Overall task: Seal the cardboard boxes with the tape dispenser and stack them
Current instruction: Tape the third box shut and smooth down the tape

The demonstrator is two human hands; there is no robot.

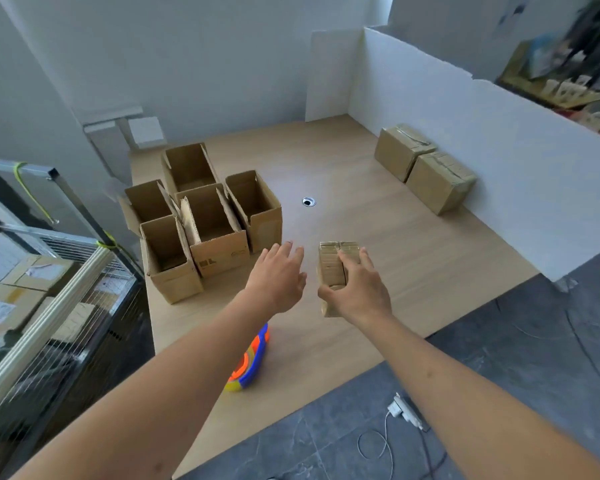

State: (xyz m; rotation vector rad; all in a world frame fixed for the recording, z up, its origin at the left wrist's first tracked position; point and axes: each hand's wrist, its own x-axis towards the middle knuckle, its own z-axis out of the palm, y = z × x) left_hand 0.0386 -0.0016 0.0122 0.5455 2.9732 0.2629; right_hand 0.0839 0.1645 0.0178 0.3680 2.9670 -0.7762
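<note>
While right hand [355, 289] holds sealed box [335, 268], left hand [278, 278] hovers slack-fingered mid-table [378, 230]

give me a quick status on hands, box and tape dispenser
Right hand grips sealed box, fingers over its top. Left hand open, holding nothing. Tape dispenser lies on table by left forearm. Five open boxes wait left; nothing in the way.

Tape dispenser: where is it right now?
Head view: the tape dispenser lies near the table's front edge, partly under the left forearm, nearer than the open boxes.
</note>
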